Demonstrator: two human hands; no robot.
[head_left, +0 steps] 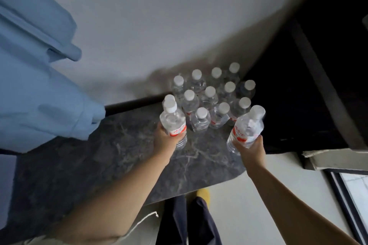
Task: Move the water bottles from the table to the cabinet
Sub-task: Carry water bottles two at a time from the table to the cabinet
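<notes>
At far left, a pale blue fabric-covered object [37,89] overlaps the edge of a dark marbled tabletop [103,145]. Moving right, the left hand [166,140] grips a clear water bottle [172,123] with a white cap and red label, its fingers wrapped round the lower body, lifted above the tabletop. Behind and between the hands, a cluster of capped water bottles [211,97] stands upright at the tabletop's far corner, against a white wall. Further right, the right hand [252,149] holds a second bottle [246,127], tilted and blurred, fingers curled around its lower half. A dark cabinet [310,85] fills the right side.
</notes>
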